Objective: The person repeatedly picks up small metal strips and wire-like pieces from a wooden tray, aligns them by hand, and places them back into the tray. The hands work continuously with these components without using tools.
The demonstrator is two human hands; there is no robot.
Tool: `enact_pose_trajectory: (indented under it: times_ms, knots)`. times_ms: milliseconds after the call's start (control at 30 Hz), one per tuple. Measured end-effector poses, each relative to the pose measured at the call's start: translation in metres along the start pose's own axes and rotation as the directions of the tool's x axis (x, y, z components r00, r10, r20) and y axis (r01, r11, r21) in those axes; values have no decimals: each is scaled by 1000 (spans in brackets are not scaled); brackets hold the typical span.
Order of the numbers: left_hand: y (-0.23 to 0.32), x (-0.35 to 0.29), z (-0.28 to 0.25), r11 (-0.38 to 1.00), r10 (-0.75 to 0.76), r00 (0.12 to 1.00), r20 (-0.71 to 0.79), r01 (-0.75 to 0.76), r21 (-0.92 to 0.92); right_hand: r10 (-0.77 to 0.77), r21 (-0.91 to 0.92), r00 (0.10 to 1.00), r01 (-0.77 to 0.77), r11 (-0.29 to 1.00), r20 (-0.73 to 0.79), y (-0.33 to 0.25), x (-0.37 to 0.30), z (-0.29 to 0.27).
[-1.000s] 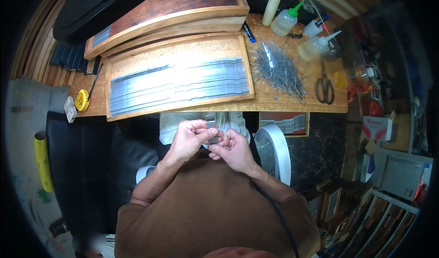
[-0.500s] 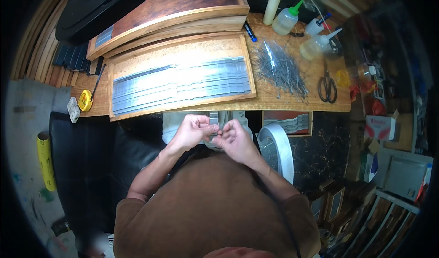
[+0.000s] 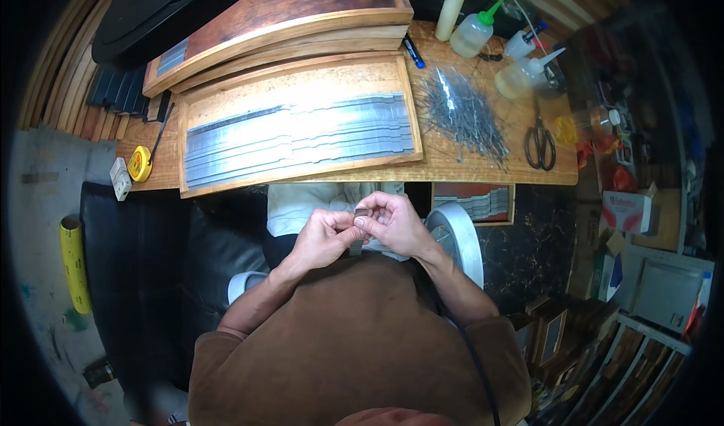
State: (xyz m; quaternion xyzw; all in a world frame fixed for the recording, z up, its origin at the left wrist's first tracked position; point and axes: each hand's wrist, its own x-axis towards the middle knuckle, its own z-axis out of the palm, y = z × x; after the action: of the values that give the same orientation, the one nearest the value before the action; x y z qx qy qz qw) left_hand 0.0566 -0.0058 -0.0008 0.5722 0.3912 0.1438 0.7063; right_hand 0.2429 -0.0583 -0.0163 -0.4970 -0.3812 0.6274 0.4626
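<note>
In front of my body, just below the table edge, my two hands meet around a small grey metal piece [image 3: 362,212]. My left hand [image 3: 323,239] is closed on it, thumb and fingers pinched together. My right hand [image 3: 392,226] also pinches it, thumb pressed against its face. A bit of grey metal shows beneath the fingers too; whether it belongs to the same piece I cannot tell. Beyond the hands, a shallow wooden tray [image 3: 302,175] holds several rows of flat grey metal pieces [image 3: 234,143], glaring under the light.
Stacked wooden trays [image 3: 302,45] stand behind. To the right lie a heap of thin wires [image 3: 464,116], black scissors [image 3: 540,147] and squeeze bottles [image 3: 472,35]. A yellow tape measure [image 3: 140,163] sits at the left. Below the table's right part is another tray [image 3: 514,203].
My hands have come closer together and turned, the right now over the metal piece with its thumb pressed on it. My left hand has shifted slightly down and right.
</note>
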Motion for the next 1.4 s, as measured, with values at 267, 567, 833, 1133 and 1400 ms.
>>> enact_pose_trajectory:
  times_ms: [267,567,833,1133,1400]
  knots:
    - [3,1,-3,997,56,998,12,-56,44,22,65,999,-20,998,-24,-4,3,0]
    - [4,7,-4,999,34,998,44,-35,9,64,161,998,-65,985,10,-7,8,-8]
    - [11,7,-10,987,-84,993,81,94,-132,86,265,994,-101,959,65,-15,7,-8]
    - [38,-2,-15,982,-42,994,100,60,-181,51,231,993,-74,970,105,-41,6,-5]
    - [43,0,-14,970,-90,991,97,109,-216,83,242,994,-100,965,77,-41,7,-8]
